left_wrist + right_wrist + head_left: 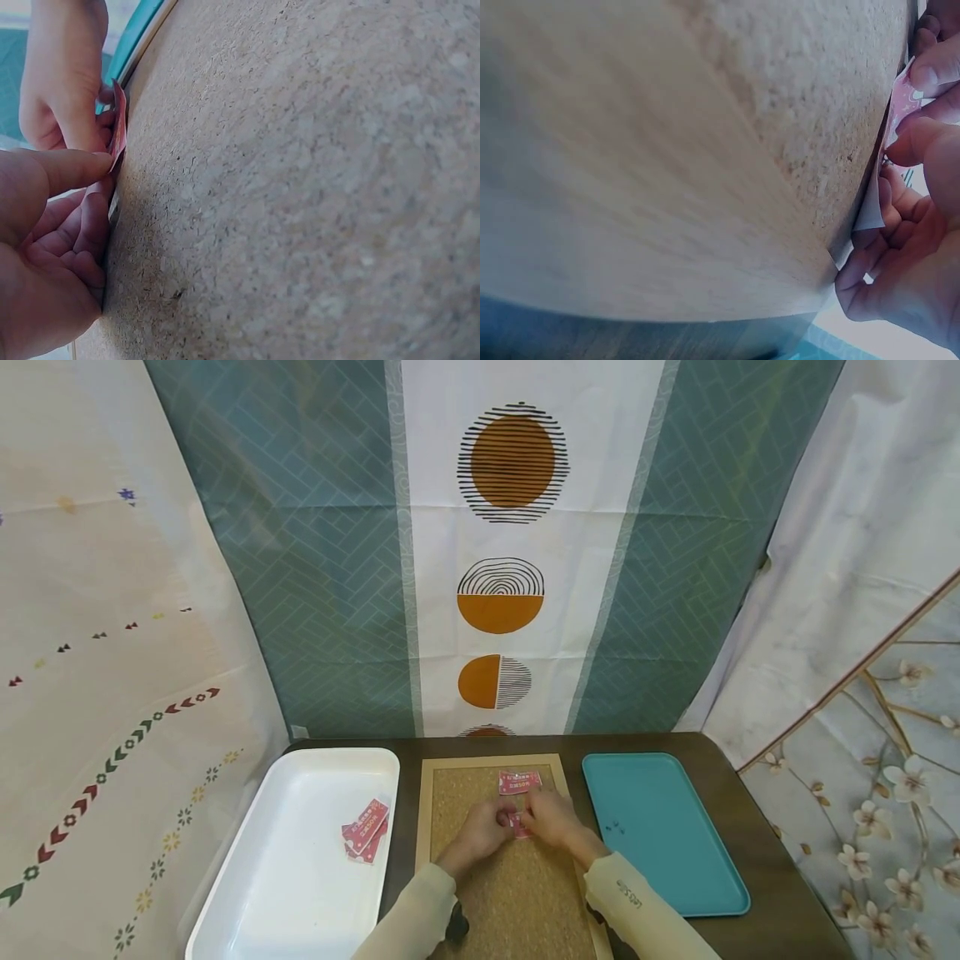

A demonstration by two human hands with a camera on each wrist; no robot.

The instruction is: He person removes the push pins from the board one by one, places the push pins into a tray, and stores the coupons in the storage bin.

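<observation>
The left hand [481, 830] and right hand [553, 817] both pinch one red ticket [518, 827] — a two-handed grip. It's over the cork board [517, 897], just below a second ticket [518, 782] near the top right corner.

You're holding a thin red slip [519, 826] with pale markings at the lower centre of the head view; it's curving slightly, partly hidden, over the tan, wood-framed corkboard [517, 906], which is running to the bottom edge there.
</observation>
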